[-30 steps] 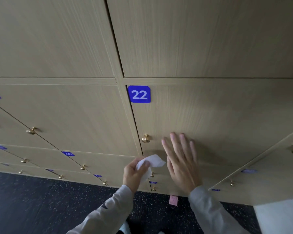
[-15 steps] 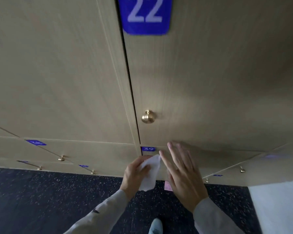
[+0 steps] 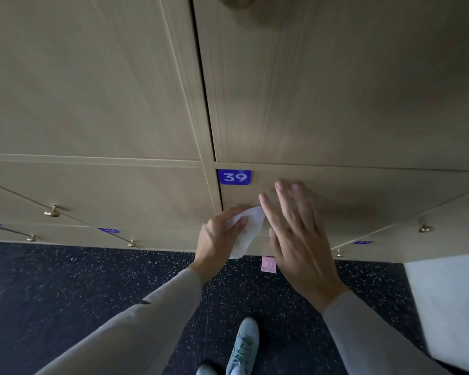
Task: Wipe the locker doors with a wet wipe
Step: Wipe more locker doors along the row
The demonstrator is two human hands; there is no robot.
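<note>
Light wooden locker doors fill the view. The door with the blue plate 39 (image 3: 234, 177) lies low, at centre right (image 3: 363, 190). My left hand (image 3: 218, 235) pinches a white wet wipe (image 3: 248, 230) that hangs down in front of the left edge of this door. To the right of the wipe, my right hand (image 3: 298, 239) is held with straight fingers, the fingertips at the face of door 39. Whether it touches the door I cannot tell. The taller door (image 3: 336, 90) above belongs to the row over it.
Brass knobs stick out of the lower doors at left (image 3: 52, 211) and right (image 3: 424, 227). A pink note (image 3: 268, 264) lies at the base of the lockers on the dark speckled floor (image 3: 92, 280). My shoe (image 3: 243, 345) stands below. A white surface (image 3: 450, 307) is at right.
The view has dropped from door 22 down to door 39. Both hands have come down with it, the left still holding the wipe, the right still flat by the door.
</note>
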